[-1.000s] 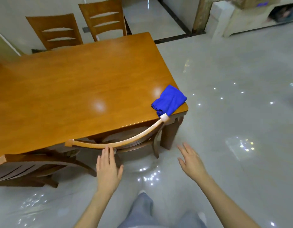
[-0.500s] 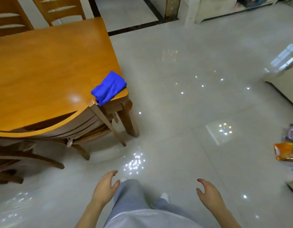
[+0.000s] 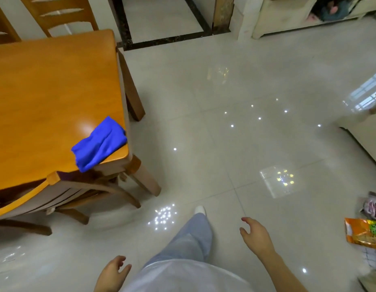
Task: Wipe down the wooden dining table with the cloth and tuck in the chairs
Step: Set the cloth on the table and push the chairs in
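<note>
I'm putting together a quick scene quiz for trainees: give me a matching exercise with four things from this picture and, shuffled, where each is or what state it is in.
Things:
1. blue cloth
2. near chair
3. orange packet
4. right hand

Places or states:
A. pushed in under the table
B. at the right edge of the view
C. lying on the table's near corner
D. empty, fingers loosely spread above the floor

Pairs: 1-C, 2-A, 3-B, 4-D

Cloth [image 3: 99,143] on table [image 3: 45,98] corner
</note>
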